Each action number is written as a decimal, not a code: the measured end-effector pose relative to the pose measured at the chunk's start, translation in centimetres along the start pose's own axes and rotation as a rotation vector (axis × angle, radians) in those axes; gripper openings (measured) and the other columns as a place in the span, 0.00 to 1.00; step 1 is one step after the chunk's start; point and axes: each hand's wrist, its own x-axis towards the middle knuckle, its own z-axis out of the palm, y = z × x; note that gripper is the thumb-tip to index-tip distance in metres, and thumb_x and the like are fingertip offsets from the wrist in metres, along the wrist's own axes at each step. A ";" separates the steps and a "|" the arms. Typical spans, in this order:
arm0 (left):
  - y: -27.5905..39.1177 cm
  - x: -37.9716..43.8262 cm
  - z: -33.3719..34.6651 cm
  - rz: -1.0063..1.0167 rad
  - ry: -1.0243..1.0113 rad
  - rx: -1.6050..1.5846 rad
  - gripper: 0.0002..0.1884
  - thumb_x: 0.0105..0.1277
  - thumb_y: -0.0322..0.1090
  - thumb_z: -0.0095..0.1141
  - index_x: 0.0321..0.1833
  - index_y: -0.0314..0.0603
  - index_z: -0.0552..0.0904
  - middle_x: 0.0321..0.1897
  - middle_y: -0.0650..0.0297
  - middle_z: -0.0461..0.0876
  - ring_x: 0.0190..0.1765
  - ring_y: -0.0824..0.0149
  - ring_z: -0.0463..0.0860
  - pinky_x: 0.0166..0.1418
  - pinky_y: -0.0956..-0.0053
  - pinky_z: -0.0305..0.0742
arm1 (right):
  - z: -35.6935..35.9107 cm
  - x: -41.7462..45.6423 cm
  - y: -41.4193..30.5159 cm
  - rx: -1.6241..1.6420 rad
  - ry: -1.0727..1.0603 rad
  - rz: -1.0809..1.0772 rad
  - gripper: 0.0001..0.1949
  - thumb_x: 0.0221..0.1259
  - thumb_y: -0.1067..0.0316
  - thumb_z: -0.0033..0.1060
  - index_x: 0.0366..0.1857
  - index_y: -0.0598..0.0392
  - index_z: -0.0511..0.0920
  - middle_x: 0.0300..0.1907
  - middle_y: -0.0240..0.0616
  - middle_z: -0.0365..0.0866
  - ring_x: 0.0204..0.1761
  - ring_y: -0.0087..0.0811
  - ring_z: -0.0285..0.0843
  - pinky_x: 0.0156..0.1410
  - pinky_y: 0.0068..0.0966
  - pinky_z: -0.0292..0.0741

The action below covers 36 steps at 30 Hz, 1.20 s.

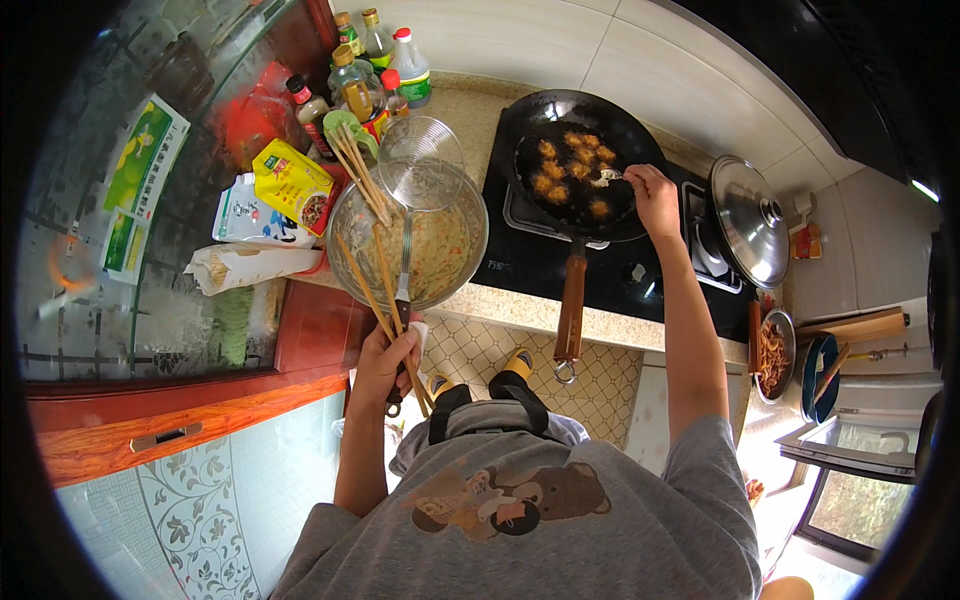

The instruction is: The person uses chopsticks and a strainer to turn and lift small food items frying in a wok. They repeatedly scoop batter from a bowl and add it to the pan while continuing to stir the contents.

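My left hand (384, 361) grips the dark handle of a wire skimmer (421, 161) together with a pair of long wooden chopsticks (360, 283). The skimmer's round head lies over the far part of a steel bowl (481, 244), which contains pale batter (442, 244) flecked with orange. A white tissue or cloth shows beside that hand. Over the right side of a black wok (555, 105), my right hand (654, 199) holds a small metal spoon (609, 175) low above dark oil. Several browned fritters (549, 186) float in the wok. Its wooden handle (571, 307) points towards me.
Several sauce bottles (352, 82), a yellow pouch (292, 184) and a bundle of wooden sticks (358, 165) crowd the left counter. Right of the wok, a steel lid (750, 221) rests tilted over the other burner of the black hob (510, 262). A pan of brown food (774, 356) is farther right.
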 end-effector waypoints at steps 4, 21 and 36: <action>0.1 0.0 0.1 -0.005 0.002 -0.004 0.12 0.68 0.32 0.48 0.51 0.35 0.70 0.18 0.65 0.72 0.09 0.78 0.63 0.09 0.84 0.57 | -0.3 -0.1 -1.0 0.004 0.060 0.011 0.04 0.58 0.72 0.58 0.34 0.58 0.80 0.33 0.42 0.81 0.34 0.46 0.80 0.39 0.30 0.76; 0.1 -0.1 -0.2 -0.018 -0.030 -0.042 0.16 0.68 0.32 0.48 0.57 0.35 0.69 0.19 0.64 0.71 0.10 0.78 0.62 0.09 0.83 0.57 | 0.8 -1.2 0.6 0.109 0.132 0.269 0.07 0.61 0.68 0.58 0.36 0.59 0.81 0.31 0.41 0.82 0.28 0.35 0.80 0.35 0.26 0.76; 7.1 5.1 5.4 -0.085 -0.283 0.406 0.18 0.67 0.34 0.52 0.56 0.33 0.70 0.22 0.65 0.74 0.11 0.81 0.64 0.11 0.84 0.59 | -0.7 -2.3 -0.6 0.374 0.320 0.542 0.09 0.66 0.67 0.54 0.39 0.61 0.81 0.23 0.34 0.78 0.23 0.20 0.75 0.30 0.20 0.74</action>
